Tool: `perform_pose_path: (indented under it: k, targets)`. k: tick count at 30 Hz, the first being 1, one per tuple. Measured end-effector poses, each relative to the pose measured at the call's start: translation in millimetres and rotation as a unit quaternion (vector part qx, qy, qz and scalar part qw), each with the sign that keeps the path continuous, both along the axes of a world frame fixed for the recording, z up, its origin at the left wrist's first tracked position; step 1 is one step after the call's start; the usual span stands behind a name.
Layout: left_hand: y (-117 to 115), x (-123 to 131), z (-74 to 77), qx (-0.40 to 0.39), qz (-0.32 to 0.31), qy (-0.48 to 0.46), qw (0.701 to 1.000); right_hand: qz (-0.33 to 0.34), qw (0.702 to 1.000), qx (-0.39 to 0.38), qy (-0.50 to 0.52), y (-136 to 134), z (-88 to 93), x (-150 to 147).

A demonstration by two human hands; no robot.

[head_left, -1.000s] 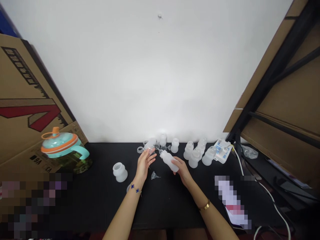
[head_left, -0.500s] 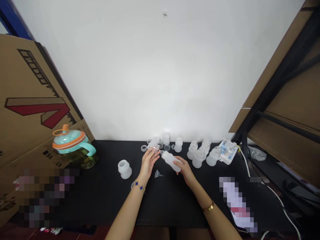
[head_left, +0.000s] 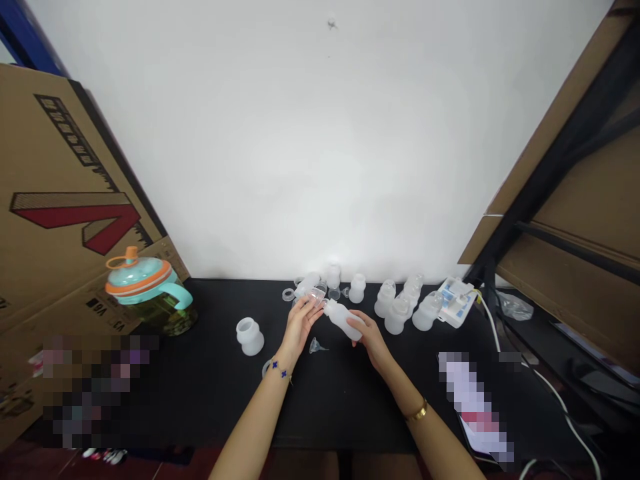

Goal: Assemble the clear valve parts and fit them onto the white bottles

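Note:
My right hand point(head_left: 369, 335) is closed around a frosted white baby bottle point(head_left: 344, 320), tilted with its neck up and to the left. My left hand point(head_left: 301, 321) holds a clear dome-shaped cap point(head_left: 317, 293) in its fingers, close to the bottle's mouth. Something small and clear shows between the left fingertips and the neck, too fine to make out fully. On the table below lies a clear silicone nipple point(head_left: 317, 345) on its side. An uncapped white bottle point(head_left: 251, 337) stands left of my left hand. A ring point(head_left: 267, 367) is partly hidden behind my left wrist.
Several bottles with clear caps point(head_left: 399, 315) stand at right, beside a white box point(head_left: 457, 301). Loose bottles and rings point(head_left: 289, 294) lie by the wall. A large teal-handled jug point(head_left: 150, 293) stands at left, and a phone-like slab point(head_left: 477, 410) lies at right front.
My left hand has shifted slightly right, and the clear cap in it shows more fully now. The right hand and bottle have hardly moved.

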State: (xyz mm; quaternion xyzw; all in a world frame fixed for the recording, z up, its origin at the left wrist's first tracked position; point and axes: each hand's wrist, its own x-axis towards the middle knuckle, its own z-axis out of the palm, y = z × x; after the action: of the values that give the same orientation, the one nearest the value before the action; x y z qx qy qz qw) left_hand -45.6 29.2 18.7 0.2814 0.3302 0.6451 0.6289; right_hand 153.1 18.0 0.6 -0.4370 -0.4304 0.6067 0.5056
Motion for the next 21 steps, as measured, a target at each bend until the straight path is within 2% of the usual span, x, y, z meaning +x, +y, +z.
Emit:
perform_pose_path:
  k: [8,21]
  targets:
    - [2.3,1.9,-4.9,-0.009,-0.008,-0.004,1.000,-0.003,1.000,-0.004,0.001,1.2,0.2,-0.4]
    - [-0.8,8.0,-1.4,-0.016,-0.017,0.001,1.000,-0.005,1.000,0.003,0.003,0.8,0.5,-0.7]
